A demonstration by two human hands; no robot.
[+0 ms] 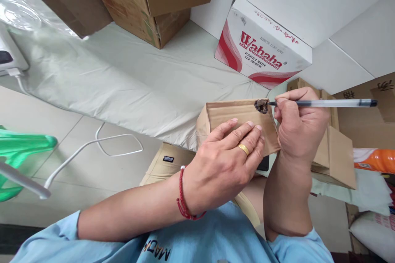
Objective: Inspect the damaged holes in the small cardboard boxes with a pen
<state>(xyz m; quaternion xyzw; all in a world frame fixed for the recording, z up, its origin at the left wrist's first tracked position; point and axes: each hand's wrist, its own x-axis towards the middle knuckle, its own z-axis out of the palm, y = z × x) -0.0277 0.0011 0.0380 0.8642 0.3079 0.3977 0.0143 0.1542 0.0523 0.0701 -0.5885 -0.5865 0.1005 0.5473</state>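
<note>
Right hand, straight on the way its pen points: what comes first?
The right hand's pen would likely meet the dark, ragged patch on the brown box first; whether the tip already touches is unclear.

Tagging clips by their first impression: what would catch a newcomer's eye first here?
Probably the ragged dark hole near the far right corner of the small cardboard box, with the pen in the right hand at its edge. Next, the red-and-white Wahaha carton beyond it, then the bright green plastic at far left.
</note>
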